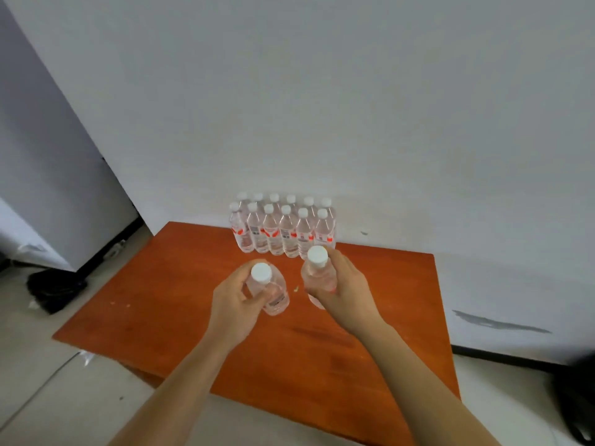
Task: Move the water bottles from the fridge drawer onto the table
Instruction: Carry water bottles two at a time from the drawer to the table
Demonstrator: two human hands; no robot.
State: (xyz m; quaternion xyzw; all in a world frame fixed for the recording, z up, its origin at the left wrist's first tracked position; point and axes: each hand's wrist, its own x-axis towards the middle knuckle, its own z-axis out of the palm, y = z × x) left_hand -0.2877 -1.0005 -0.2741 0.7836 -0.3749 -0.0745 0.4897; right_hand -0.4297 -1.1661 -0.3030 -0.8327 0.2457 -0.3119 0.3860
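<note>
Head view, looking down, close over table (161, 317).

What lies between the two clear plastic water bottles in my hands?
Head view: only bare orange wooden table with one pale speck lies between the left bottle, in the left hand, and the right bottle, in the right hand.

A clear bottle (273, 292) is gripped by the left hand (233, 304) and another (317, 278) by the right hand (343, 289) — both held over the orange table (167, 317). Twelve capped bottles (283, 230) are lined up in two rows at the far edge — against the wall.
</note>
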